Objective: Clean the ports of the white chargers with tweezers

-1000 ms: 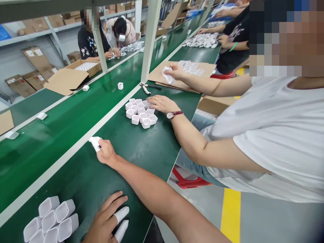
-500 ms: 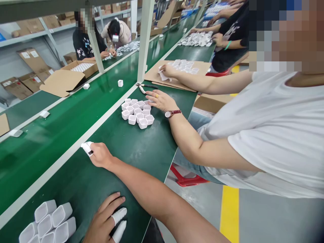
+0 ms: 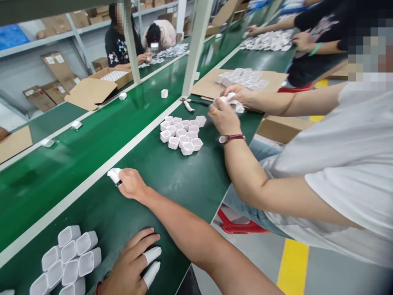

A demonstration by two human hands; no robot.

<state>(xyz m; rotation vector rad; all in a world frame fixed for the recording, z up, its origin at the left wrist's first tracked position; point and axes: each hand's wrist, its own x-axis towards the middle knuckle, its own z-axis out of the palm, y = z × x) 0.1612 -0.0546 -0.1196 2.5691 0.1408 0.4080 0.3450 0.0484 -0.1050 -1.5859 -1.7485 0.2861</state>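
My right hand [image 3: 130, 184] reaches forward over the green bench top, close to the pale divider strip [image 3: 76, 192]. Its fingers are curled into a pinch, white finger cots on the tips, and a small dark bit shows between them. My left hand [image 3: 132, 268] lies flat near the bench's front edge, fingers spread, two of them in white cots. Beside it to the left, without touching it, sits a cluster of white square cups [image 3: 66, 260]. A second cluster of white cups [image 3: 182, 133] sits further along the bench.
A co-worker in a white shirt sits on my right, both hands [image 3: 229, 108] on a white piece above the bench. Cardboard sheet with more cups [image 3: 211, 88], pliers [image 3: 188, 105], metal posts [image 3: 196, 45]. Loose white parts ride the conveyor belt [image 3: 76, 143]. Other people work further back.
The co-worker's hand has lifted off the far cup cluster and joined the other hand on a white piece. My right hand has stayed by the divider, and my left hand remains flat.
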